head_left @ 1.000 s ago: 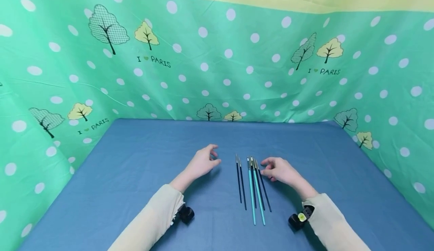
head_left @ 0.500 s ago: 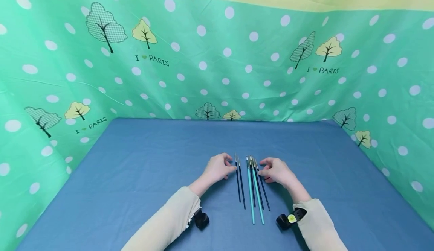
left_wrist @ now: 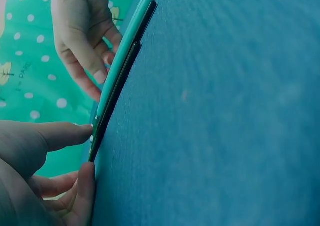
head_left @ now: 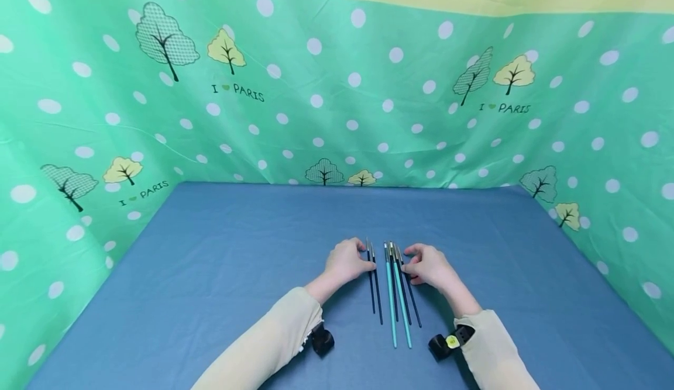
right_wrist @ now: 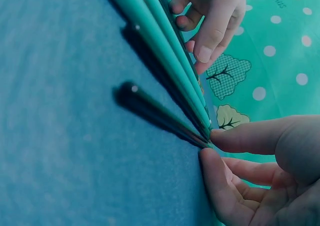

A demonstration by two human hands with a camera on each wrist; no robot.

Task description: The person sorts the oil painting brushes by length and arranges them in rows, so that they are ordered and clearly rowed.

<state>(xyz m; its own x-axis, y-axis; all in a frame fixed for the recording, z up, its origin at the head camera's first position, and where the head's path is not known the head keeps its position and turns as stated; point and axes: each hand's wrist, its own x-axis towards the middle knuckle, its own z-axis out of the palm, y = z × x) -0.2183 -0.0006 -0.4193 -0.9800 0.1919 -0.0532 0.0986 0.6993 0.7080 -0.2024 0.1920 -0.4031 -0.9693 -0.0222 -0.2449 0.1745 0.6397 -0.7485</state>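
Several slim paintbrushes lie side by side on the blue tabletop, bristles away from me. Two dark-handled paintbrushes (head_left: 378,297) form the left pair. To their right are two turquoise-handled paintbrushes (head_left: 392,308) among several dark ones, the outermost dark paintbrush (head_left: 413,302) slanting right. My left hand (head_left: 347,261) touches the left pair near the metal ferrules, thumb across them and fingers loosely bent. On the other side, my right hand (head_left: 429,266) has thumb and forefinger against the outermost dark paintbrush near its head. In the right wrist view, my thumb and forefinger tips hide the paintbrush heads.
A blue cloth covers the tabletop (head_left: 253,226). Behind and beside it hangs a green dotted curtain (head_left: 295,127) printed with trees. Small black cameras (head_left: 322,341) sit at both wrists, below light sleeves (head_left: 268,334).
My left hand has moved right, from apart from the paintbrushes to touching the left pair. The right hand has shifted slightly left against the outermost paintbrush. The paintbrushes lie much as before.
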